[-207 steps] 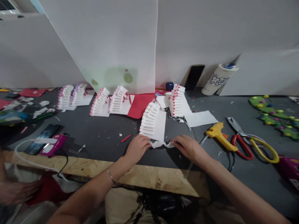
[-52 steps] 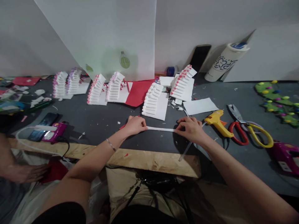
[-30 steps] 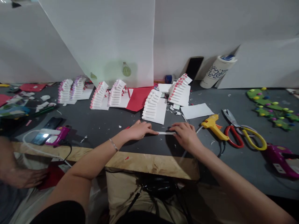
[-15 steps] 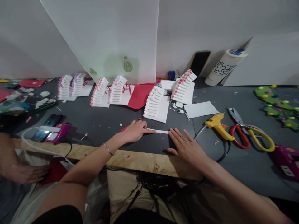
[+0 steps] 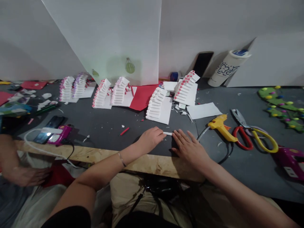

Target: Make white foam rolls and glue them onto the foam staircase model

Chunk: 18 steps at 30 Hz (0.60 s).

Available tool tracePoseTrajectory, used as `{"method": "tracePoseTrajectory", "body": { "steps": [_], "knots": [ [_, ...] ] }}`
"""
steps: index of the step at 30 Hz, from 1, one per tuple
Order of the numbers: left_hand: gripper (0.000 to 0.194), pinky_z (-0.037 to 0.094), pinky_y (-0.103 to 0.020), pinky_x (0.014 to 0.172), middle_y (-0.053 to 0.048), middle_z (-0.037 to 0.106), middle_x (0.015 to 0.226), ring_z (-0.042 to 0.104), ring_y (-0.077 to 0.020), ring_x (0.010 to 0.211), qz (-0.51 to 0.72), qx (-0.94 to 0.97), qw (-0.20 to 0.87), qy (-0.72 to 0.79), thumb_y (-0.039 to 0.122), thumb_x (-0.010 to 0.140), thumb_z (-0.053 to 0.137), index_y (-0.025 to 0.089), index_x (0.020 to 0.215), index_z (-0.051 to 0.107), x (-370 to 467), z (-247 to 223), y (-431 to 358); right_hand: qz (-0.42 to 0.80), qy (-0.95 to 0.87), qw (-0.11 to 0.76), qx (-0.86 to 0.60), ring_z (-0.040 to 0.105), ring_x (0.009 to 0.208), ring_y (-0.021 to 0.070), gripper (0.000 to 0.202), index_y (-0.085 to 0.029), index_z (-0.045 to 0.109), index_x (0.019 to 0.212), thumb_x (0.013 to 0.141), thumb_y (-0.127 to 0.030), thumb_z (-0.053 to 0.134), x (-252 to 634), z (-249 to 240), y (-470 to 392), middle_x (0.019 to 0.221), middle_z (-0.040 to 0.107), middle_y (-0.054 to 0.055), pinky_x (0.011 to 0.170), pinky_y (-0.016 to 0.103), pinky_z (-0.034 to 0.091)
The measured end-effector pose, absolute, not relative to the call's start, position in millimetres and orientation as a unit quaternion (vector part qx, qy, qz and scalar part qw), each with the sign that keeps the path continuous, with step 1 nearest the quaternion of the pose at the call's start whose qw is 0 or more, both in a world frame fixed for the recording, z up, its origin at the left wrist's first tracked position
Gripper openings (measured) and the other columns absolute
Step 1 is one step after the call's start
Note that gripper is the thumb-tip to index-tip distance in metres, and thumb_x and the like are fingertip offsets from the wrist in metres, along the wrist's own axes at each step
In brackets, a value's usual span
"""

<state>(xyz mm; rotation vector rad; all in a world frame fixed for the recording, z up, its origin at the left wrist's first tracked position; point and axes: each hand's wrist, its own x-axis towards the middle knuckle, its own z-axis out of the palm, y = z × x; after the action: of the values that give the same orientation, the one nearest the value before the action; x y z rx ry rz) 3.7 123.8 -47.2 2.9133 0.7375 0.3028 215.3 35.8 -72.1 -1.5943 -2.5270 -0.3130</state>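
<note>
Taking the glue gun (image 5: 222,129) as landmark, the white strip (image 5: 168,134) lies left of it on the tabletop (image 5: 106,126); the left hand (image 5: 152,139) pinches its left end, fingers closed, while the right hand (image 5: 188,148), fingers spread flat, touches the other end; scissors (image 5: 249,131) sit just right of the gun

A navy flower pattern marks the white cup (image 5: 226,69) at two o'clock. Toward three, the glue gun (image 5: 222,128) is yellow, the scissors' handles (image 5: 250,147) red and yellow. Between four and five, the strip (image 5: 168,134) is white.
</note>
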Motion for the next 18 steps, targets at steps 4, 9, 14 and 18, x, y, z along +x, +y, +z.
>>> {"method": "tracePoseTrajectory", "body": {
  "steps": [4,9,14,18],
  "knots": [
    [0.016,0.046,-0.029,0.075,-0.006,0.062,0.089,0.053,-0.018,0.086,0.095,0.954,0.069,0.274,0.018,0.093,0.048,0.015,0.094,0.063,14,-65,133,-0.101,-0.831,0.073,-0.542,0.052,0.115,0.0287,0.038,-0.009,0.06,0.124,0.092,-0.027,0.049,212,-60,41,0.129,0.061,0.015,0.1,0.042,0.032],
    [0.014,0.046,-0.029,0.076,-0.006,0.062,0.086,0.054,-0.0174,0.084,0.109,0.946,0.092,0.291,0.02,0.092,0.052,0.013,0.085,0.062,17,-65,143,-0.08,-0.83,0.067,-0.548,0.053,0.086,0.0243,0.021,-0.017,0.069,0.105,0.09,-0.016,0.054,217,-48,60,0.093,0.068,0.01,0.075,0.034,0.034],
    [0.016,0.046,-0.029,0.073,-0.007,0.061,0.087,0.054,-0.0186,0.084,0.051,0.956,0.063,0.281,0.019,0.093,0.05,0.013,0.086,0.062,22,-59,145,-0.067,-0.863,0.049,-0.499,0.047,0.079,0.0232,0.01,-0.016,0.067,0.084,0.086,-0.012,0.057,226,-46,74,0.078,0.063,0.008,0.072,0.033,0.029],
    [0.016,0.046,-0.03,0.071,-0.008,0.061,0.09,0.054,-0.0196,0.088,0.049,0.958,0.054,0.277,0.019,0.093,0.048,0.012,0.09,0.062,19,-59,143,-0.094,-0.863,0.052,-0.494,0.045,0.075,0.0224,0.014,-0.016,0.063,0.075,0.087,-0.011,0.056,226,-44,74,0.072,0.06,0.008,0.07,0.033,0.027]
  ]
}}
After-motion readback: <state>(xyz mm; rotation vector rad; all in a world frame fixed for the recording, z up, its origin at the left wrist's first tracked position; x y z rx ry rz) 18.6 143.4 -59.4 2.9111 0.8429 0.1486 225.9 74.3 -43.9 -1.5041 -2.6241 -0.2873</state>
